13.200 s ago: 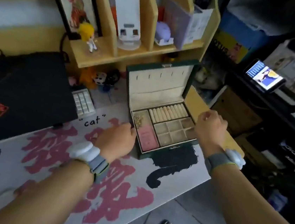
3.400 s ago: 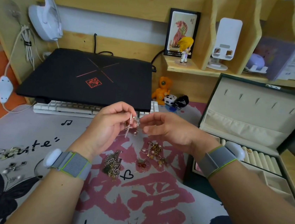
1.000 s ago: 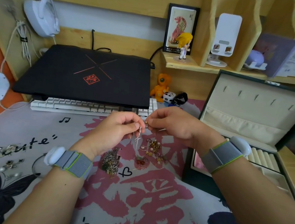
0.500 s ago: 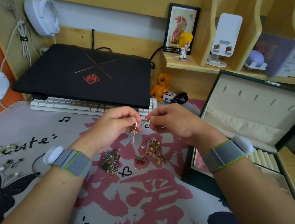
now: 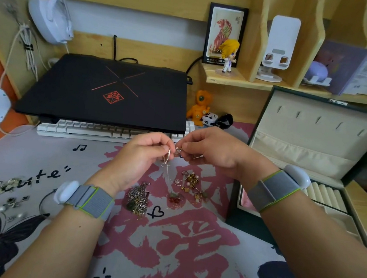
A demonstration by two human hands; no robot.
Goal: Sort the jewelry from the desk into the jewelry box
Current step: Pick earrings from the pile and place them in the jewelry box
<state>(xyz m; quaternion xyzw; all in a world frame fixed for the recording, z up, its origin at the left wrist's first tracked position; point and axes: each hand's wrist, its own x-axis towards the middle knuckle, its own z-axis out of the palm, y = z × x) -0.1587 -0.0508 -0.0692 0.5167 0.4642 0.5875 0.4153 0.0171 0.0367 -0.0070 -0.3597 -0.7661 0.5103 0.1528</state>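
Both hands raised over the mat [image 5: 38, 161], fingertips almost meeting. Left hand [image 5: 140, 159] pinches a thin silver earring [image 5: 168, 160] between thumb and forefinger; its long wire hangs straight down below the pinch. Right hand [image 5: 210, 152] pinches a small piece [image 5: 178, 149] just right of that pinch; too small to say whether it is a clasp or a second earring. The two pieces look touching or tangled; cannot tell which.

Directly under the grips: gold bead pile [image 5: 192, 184], red beads [image 5: 175, 198]. Below and left of the left pinch: chain heap [image 5: 138, 198]. More pieces lie far left, near the mat edge [image 5: 10, 197]. Box [image 5: 328, 141] stands open well right of the right hand, lid up, ring rolls [image 5: 325, 192] partly hidden by the right wrist.

Judgement: step in hand is separating or pairing the two pieces before boxing
- keep both pinches tight at the hooks, not on the dangling wire
- part them slowly and sideways; a jerk could bend the wire
- work low over the mat so a dropped piece stays findable
- then carry rightward to a compartment
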